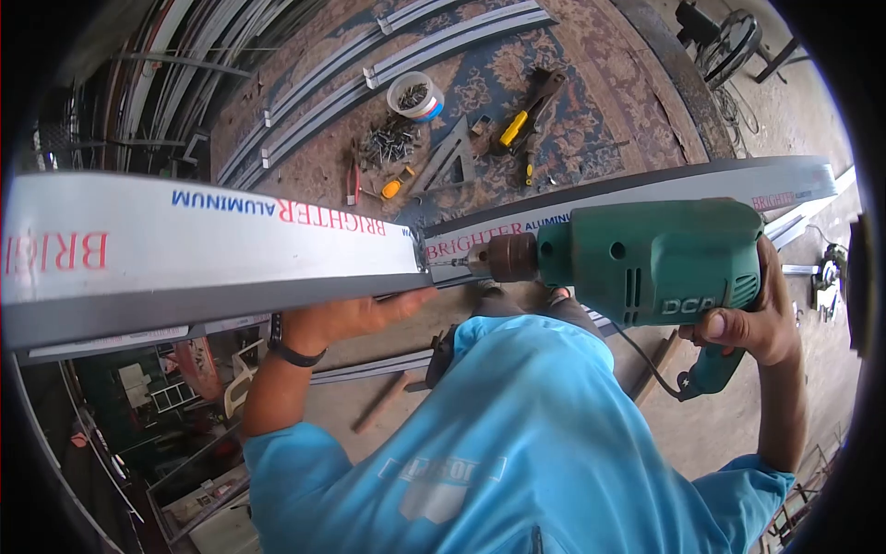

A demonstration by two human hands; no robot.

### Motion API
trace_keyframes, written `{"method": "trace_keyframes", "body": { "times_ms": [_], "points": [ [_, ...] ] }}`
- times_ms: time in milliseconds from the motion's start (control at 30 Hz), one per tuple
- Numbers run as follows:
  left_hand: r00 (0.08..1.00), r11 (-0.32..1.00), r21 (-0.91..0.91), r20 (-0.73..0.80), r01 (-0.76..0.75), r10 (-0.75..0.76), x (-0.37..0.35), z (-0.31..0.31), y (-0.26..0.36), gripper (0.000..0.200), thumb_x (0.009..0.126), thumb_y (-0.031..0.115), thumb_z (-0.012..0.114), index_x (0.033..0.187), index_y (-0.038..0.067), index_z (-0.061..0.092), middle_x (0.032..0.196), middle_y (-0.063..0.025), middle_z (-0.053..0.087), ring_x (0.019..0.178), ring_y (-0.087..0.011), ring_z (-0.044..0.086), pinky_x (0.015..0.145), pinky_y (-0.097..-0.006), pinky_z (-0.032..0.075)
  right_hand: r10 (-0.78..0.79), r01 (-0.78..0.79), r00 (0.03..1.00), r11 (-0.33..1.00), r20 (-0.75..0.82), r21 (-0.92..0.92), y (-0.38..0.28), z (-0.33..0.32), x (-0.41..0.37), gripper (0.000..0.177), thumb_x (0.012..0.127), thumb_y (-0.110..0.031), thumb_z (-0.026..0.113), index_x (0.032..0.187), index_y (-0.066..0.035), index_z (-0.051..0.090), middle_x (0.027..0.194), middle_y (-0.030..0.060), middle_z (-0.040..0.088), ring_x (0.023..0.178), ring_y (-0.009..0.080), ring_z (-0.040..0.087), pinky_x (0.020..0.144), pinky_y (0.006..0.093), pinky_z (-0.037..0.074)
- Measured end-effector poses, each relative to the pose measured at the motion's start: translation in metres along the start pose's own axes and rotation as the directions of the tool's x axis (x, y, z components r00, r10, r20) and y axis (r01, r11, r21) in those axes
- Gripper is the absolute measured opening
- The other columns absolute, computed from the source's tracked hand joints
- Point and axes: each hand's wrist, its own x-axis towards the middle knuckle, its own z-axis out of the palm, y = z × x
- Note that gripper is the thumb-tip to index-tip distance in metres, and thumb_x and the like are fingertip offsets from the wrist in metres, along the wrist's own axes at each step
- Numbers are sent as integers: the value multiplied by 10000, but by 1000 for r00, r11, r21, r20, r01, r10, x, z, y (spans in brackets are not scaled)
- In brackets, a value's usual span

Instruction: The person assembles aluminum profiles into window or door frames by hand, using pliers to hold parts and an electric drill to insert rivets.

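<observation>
My right hand [761, 319] is wrapped round the grip of a green power drill [664, 263], held level with its chuck [512, 257] pointing left. From the chuck a thin drill bit reaches the end of a white-filmed aluminium profile [185, 226] printed with red and blue lettering. That profile is held by my left hand [360, 316], whose fingers lie along its near lower edge; part of the hand is hidden behind it. A second aluminium profile [794, 180] meets the first at the drill tip and runs off to the right, partly behind the drill.
On the patterned carpet-topped table [591, 102] beyond are a white tub of screws [415, 97], a loose screw pile [389, 143], a set square [449, 157], a yellow-handled tool [513, 129] and more profiles [461, 39]. The drill's cord [646, 360] hangs below it. Metal lengths fill the left rack [152, 92].
</observation>
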Motion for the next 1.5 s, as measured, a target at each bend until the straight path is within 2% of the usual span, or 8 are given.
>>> {"method": "trace_keyframes", "body": {
  "times_ms": [133,300,600,767,1067,1200,1300,1500],
  "points": [
    [1000,1000,-17,-7,-24,24,4,-1,-2,419,867,465,799,1013,87,690,917,-57,696,780,-234,677,696,-341,537,-71,72,997,995,24,-69,-4,-5,11,935,620,-337,1004,1337,60,554,1137,166,697,1074,265,685,990,368,533],
    [993,949,-297,75,107,-89,11,-2,1,398,830,348,851,966,21,670,939,-115,654,845,-294,637,790,-381,530,-170,173,985,979,35,-112,1,-11,20,972,605,-339,1004,1363,60,544,1138,186,701,1062,284,698,971,383,549],
    [988,914,-377,90,147,-122,3,2,-8,417,811,318,887,997,12,672,1038,-146,647,927,-299,642,826,-401,531,-174,177,984,976,35,-125,-3,-7,28,958,582,-330,1000,1337,59,556,1093,192,708,1009,295,711,940,392,563],
    [984,880,-440,63,177,-166,1,6,-8,410,808,292,894,1023,17,678,1045,-134,658,952,-290,646,832,-400,531,-21,21,1000,974,1,-226,-10,-4,27,1108,536,-482,997,1413,-29,495,1185,166,642,1104,300,659,981,422,543],
    [985,876,-451,86,170,-146,2,7,-10,421,809,286,894,1051,19,676,986,-102,662,934,-238,648,829,-366,526,-206,205,978,947,21,-248,2,-1,31,913,552,-398,941,1298,-23,573,1099,152,638,1014,287,686,905,398,580],
    [982,856,-480,85,190,-171,1,8,-12,486,807,299,896,1107,8,648,1041,-98,636,924,-204,637,812,-344,522,-272,287,958,925,93,-248,3,-3,37,893,545,-372,942,1284,-17,589,1104,151,636,1018,298,686,911,410,580],
    [990,910,-399,117,115,-74,7,2,-13,544,816,232,891,1214,37,575,1026,-45,631,924,-159,639,784,-290,527,-340,383,919,889,200,-250,1,-8,42,896,545,-345,947,1294,-12,587,1140,155,624,1032,306,681,916,418,579],
    [970,792,-560,162,244,-183,-2,9,-19,615,825,319,888,1230,-2,556,1075,-80,599,918,-175,620,798,-312,513,-439,497,861,833,256,-244,5,-12,47,922,542,-337,956,1317,-9,581,1215,170,585,1063,304,665,894,410,573]
  ]
}}
